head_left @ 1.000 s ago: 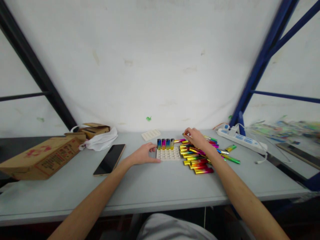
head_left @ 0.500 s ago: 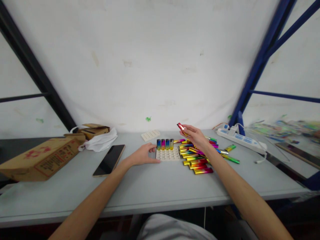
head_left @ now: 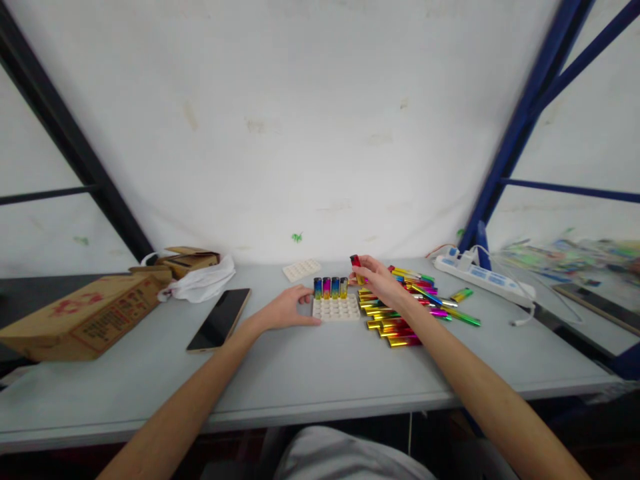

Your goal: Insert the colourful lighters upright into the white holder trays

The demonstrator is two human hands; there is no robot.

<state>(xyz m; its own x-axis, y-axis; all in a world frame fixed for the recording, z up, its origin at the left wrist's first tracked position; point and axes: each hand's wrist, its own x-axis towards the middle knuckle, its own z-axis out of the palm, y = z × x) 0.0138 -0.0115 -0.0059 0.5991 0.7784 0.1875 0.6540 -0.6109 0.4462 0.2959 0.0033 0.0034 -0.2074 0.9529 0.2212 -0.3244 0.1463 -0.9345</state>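
A white tray with rows of holes (head_left: 336,311) lies on the table. Several shiny lighters (head_left: 335,288) stand upright along its back row, coloured blue, yellow and magenta. My left hand (head_left: 287,308) holds the tray by its left side, thumb at the near corner and fingers curled towards the far one. Pinched in my right hand (head_left: 377,279) is a red and yellow lighter (head_left: 356,263), close to upright, just beyond the row's right end. Its lower end is partly hidden by my fingers. Below that hand lies a pile of metallic multicoloured lighters (head_left: 390,319).
A second white tray (head_left: 301,269) lies near the wall. Left are a black phone (head_left: 220,320), a white plastic bag (head_left: 203,283) and a cardboard box (head_left: 85,317). A white power strip (head_left: 484,279) with cables lies right, by the blue frame (head_left: 507,143).
My right hand has moved left and slightly down towards the tray's back right corner. The lighter in it has turned from tilted to nearly upright. My left hand stays put.
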